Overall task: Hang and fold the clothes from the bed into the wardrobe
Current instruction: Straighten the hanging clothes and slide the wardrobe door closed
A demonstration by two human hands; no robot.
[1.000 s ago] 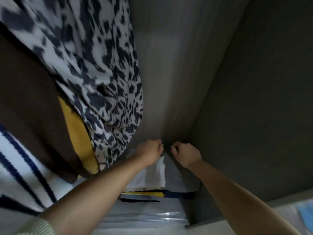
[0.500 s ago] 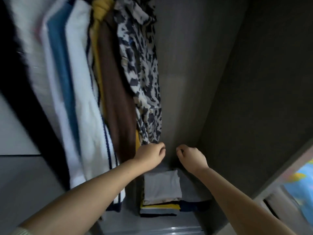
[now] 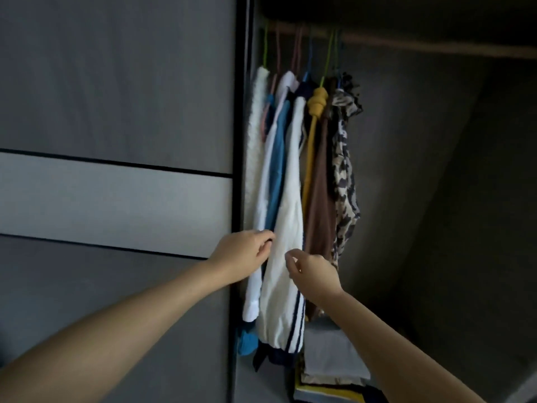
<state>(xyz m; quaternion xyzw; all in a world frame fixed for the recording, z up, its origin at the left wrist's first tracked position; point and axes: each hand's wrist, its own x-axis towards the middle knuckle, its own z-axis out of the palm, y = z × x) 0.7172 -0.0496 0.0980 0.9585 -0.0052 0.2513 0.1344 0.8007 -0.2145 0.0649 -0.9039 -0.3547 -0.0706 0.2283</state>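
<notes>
Hanging clothes (image 3: 302, 170) left in wardrobe (image 3: 436, 170); folded stack (image 3: 331, 359) seemingly below

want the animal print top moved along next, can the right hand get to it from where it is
Probably yes. The right hand is empty in front of the white striped garment, and the animal print top hangs just to its right, outermost on the rail, with open wardrobe space beside it and nothing in front.

free: wardrobe (image 3: 436, 170) right half open beside hanging clothes (image 3: 302, 170) | blocked left: sliding door (image 3: 116, 141) | below: folded stack (image 3: 328, 362) on floor
</notes>
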